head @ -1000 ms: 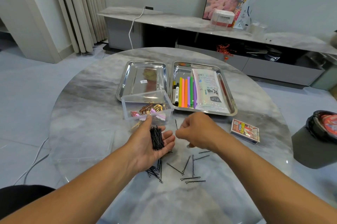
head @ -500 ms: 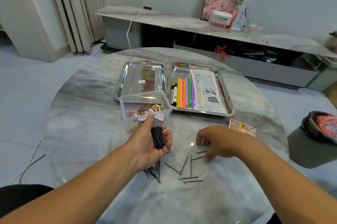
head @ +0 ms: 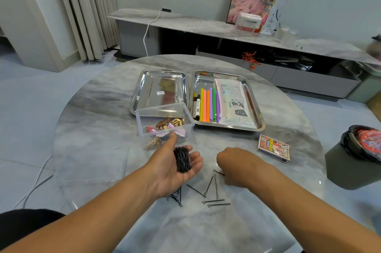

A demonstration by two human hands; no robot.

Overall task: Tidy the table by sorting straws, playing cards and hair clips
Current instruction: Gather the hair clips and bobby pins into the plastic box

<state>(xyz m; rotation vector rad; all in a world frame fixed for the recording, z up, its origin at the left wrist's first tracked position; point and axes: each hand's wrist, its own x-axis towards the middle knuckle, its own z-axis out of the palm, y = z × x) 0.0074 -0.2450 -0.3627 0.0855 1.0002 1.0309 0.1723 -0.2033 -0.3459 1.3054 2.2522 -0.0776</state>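
We hold a bunch of black hair pins (head: pixel 182 159) in our left hand (head: pixel 175 167). This hand is palm up, with the fingers a little bent like a cup, and the pins lie across it. More black pins (head: pixel 208 191) lie loose on the round marble table (head: pixel 103 139), just under and beside our hands. Our right hand (head: pixel 237 165) is palm down on the table with its fingers curled under, touching one loose pin (head: pixel 218 172). We cannot tell if the fingers have really pinched it. Just past our left hand sits a clear plastic box (head: pixel 165 121) with gold, brown and pink hair clips (head: pixel 167 126) inside. A clear flat lid (head: pixel 90 164) lies on the table to the left of our arm. Behind the box are two shiny metal trays side by side. The left tray (head: pixel 144 88) has only a small sticker in it. The right tray (head: pixel 252 96) holds bright straws (head: pixel 208 104) in yellow, orange, purple and green, a marker pen (head: pixel 196 106) and a white packet (head: pixel 233 102). To the right of our right hand, apart from it, lies a box of playing cards (head: pixel 274 148). Off the table on the right stands a dark bin (head: pixel 350 166) with a black bag.
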